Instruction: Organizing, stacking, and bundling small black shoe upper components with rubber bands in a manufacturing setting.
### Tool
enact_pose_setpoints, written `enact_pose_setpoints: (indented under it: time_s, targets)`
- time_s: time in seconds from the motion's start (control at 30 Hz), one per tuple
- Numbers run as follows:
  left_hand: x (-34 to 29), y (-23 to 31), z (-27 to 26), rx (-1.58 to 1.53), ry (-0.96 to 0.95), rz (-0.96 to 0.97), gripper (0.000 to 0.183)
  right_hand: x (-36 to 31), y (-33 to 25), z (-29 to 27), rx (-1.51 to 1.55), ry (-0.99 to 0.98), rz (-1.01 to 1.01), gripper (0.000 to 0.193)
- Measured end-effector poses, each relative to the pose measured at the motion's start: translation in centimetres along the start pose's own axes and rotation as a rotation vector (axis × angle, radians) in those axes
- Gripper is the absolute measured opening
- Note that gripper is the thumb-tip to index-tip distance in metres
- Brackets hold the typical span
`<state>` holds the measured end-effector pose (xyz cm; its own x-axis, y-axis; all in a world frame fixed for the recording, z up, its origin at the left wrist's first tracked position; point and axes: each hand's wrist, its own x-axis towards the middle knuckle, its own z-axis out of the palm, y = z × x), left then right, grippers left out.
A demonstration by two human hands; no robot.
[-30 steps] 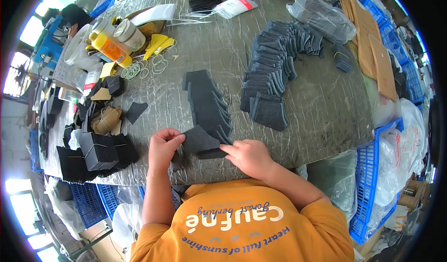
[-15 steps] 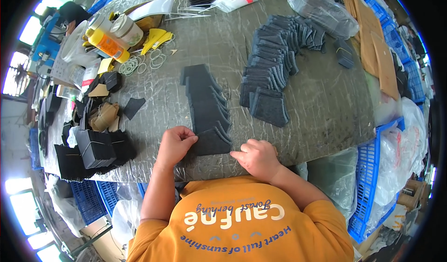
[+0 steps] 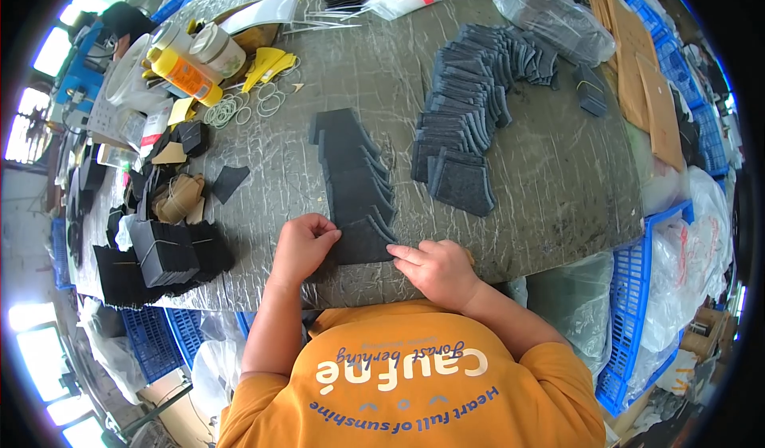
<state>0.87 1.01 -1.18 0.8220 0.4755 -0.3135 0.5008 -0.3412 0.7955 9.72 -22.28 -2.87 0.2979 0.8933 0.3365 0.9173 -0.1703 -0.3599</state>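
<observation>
A row of overlapping dark grey cut pieces (image 3: 351, 161), each with a curved right edge, runs away from me along the table. At its near end lies the closest cut piece (image 3: 362, 245), flat on the surface. My left hand (image 3: 303, 245) is closed, with thumb and forefinger pinched at this piece's left edge. At its right edge is my right hand (image 3: 437, 271), its forefinger and thumb tips on the corner and the other fingers curled. To the right, a longer curved row of similar pieces (image 3: 458, 105) fans out, a short stack (image 3: 460, 181) at its near end.
Banded black stacks (image 3: 163, 253) stand at the table's left edge. Behind them are rubber bands (image 3: 227, 112), a yellow-orange bottle (image 3: 186, 76) and jars (image 3: 217, 50). A single dark scrap (image 3: 230, 183) lies nearby. Blue crates (image 3: 625, 313) adjoin the right edge.
My right hand has shifted slightly left and away from me, its fingertips now on the near piece's right edge. My left hand has barely moved.
</observation>
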Motion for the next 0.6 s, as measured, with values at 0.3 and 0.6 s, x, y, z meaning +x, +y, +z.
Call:
enact_pose_setpoints:
  time_s: [0.3, 0.6]
  targets:
    - [0.1, 0.8, 0.0, 0.355, 0.091, 0.168, 0.009, 0.5, 0.0, -0.2, 0.023, -0.028, 0.011, 0.006]
    - [-0.8, 2.2, 0.5, -0.258, -0.083, 0.123, 0.013, 1.8, 1.3, -1.5, 0.724, 0.107, 0.560, 0.031]
